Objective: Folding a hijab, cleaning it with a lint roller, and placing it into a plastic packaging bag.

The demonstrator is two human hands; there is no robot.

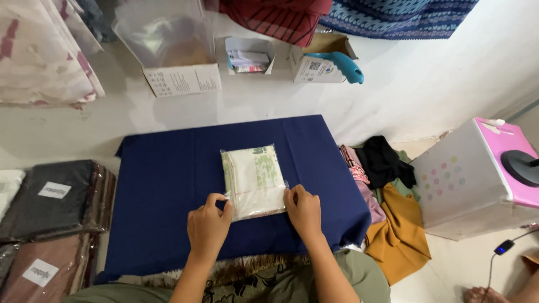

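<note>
Packet: clear bag [254, 180] of folded white-green fabric, flat at the middle of the navy cloth [168, 185]
Left hand [208, 224]: fingertips pinching the packet's near left corner
Right hand [304, 210]: fingers pressed on its near right corner; hands apart, packet between and just beyond them

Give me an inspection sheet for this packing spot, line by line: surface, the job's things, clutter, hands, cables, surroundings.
Surface: navy cloth spread flat on a white floor.
Job's things: clear bag of folded white and green fabric lying on the cloth.
Clutter: loose garments heaped at the cloth's right edge.
Hands: left hand and right hand pinch the bag's near corners.
Cables: black cord with a lit inline switch at right.
Surroundings: bagged dark fabrics at left; open cartons and a blue handled tool beyond; pink and white box at right.
</note>
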